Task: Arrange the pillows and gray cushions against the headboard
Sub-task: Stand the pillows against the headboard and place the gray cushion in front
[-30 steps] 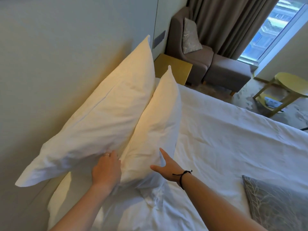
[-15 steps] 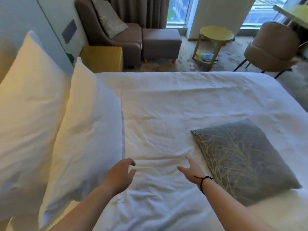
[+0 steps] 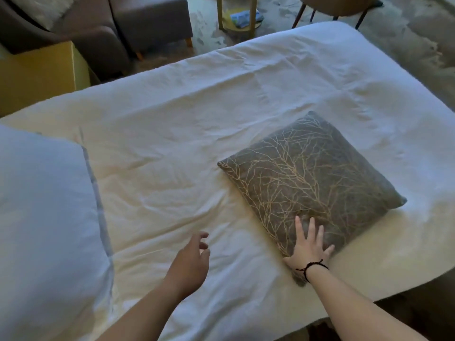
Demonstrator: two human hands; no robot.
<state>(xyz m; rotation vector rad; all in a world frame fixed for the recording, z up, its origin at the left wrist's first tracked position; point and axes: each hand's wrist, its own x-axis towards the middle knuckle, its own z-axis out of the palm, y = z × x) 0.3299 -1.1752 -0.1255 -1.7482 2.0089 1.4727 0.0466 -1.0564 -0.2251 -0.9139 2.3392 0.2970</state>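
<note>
A gray cushion with a gold branch pattern lies flat on the white bed, right of centre. My right hand rests on its near corner with fingers straight and spread. My left hand hovers over the sheet to the cushion's left, fingers loosely curled, holding nothing. A white pillow fills the left edge of the view; the headboard is out of view.
Beyond the bed stand a yellow bedside cabinet, a brown armchair with a footstool, a yellow round side table and another chair. The bed's right edge drops off near my right forearm.
My hands left the white pillows and the view swung right. My right hand reached onto the gray cushion's near corner; my left hand trails over the sheet.
</note>
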